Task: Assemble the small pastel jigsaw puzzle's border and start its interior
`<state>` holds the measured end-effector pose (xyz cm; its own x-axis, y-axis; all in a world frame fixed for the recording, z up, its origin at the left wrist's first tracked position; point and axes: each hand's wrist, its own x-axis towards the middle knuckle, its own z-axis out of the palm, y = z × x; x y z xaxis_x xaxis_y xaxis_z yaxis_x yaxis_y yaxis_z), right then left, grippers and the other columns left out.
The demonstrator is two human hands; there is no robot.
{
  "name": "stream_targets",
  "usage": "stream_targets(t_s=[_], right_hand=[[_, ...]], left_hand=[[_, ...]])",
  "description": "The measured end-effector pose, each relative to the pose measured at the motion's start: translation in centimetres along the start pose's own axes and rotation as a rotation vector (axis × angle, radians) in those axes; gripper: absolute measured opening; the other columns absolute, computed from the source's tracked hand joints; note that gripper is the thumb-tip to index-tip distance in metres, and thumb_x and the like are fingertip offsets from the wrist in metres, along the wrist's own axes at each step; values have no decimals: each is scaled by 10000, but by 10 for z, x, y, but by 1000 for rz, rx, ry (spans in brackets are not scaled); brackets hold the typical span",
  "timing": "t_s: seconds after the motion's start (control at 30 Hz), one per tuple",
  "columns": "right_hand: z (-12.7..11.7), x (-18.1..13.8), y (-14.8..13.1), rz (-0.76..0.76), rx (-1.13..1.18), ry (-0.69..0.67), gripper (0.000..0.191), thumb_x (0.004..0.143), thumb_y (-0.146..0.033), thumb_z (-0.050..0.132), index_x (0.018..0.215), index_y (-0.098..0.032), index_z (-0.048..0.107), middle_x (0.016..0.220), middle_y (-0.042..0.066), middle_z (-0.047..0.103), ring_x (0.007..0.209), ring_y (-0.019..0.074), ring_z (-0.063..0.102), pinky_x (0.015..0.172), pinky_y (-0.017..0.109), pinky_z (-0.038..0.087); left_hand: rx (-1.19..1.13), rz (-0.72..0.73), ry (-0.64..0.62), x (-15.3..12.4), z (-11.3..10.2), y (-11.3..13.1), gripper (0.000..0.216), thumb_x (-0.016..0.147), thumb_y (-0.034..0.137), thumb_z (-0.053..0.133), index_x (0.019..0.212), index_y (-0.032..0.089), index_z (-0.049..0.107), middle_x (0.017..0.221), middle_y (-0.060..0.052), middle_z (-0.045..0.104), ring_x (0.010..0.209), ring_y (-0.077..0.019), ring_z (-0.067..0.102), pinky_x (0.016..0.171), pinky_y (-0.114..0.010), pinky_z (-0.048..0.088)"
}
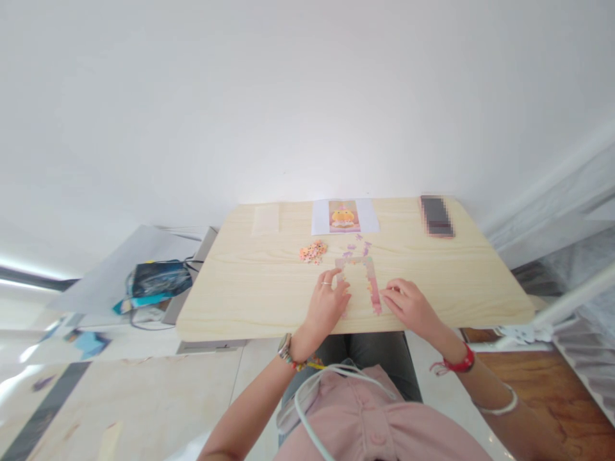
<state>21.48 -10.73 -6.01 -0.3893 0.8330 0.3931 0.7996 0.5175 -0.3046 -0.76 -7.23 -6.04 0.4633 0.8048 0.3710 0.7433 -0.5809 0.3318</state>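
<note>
A partly joined jigsaw frame (369, 282), pink and pale, lies near the front of a light wooden table (456, 282). My left hand (327, 306) rests on the frame's left strip, fingers bent and pressed down on it, a ring on one finger. My right hand (408, 302) sits at the lower end of the right strip, fingers curled in a pinch on the pieces there. A pile of loose orange-pink pieces (313, 251) lies just beyond my left hand. A few purple pieces (358, 244) are scattered above the frame.
A printed reference picture (344, 216) with an orange figure lies at the table's far edge, a clear bag (266, 219) to its left, a phone (437, 216) at the far right. A dark blue bag (158, 280) sits on a low surface left of the table.
</note>
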Motion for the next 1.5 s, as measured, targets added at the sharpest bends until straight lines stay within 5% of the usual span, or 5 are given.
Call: stream_targets(t_s=[0.17,0.37,0.73,1.5], right_hand=[[-5,51,47,17,62,-44,230,846,-181,413,905,-184,635,861,73,544,812,180,525,740,319,437],[3,100,77,-16,93,-198,255,828,-180,430,1002,-170,616,914,78,524,835,183,540,769,323,450],[8,50,47,10,162,-305,318,815,-279,498,1128,-227,526,976,69,496,907,193,519,815,357,456],[12,80,74,-13,181,-200,295,816,-176,462,1091,-213,565,944,58,509,874,170,534,791,331,455]], left_hand=[[109,-61,27,2,-5,-27,263,761,229,578,1022,196,579,1179,-124,400,1130,-270,380,927,-449,401],[177,-145,-20,4,5,-28,365,775,299,568,1136,265,521,1248,-112,373,1188,-273,337,939,-466,382],[242,-254,-95,11,0,-25,406,761,355,573,1161,353,504,1368,-95,242,1227,-351,261,858,-521,417],[273,-242,-77,26,2,-29,383,760,334,576,1136,296,509,1381,-115,257,1229,-353,275,845,-520,417]])
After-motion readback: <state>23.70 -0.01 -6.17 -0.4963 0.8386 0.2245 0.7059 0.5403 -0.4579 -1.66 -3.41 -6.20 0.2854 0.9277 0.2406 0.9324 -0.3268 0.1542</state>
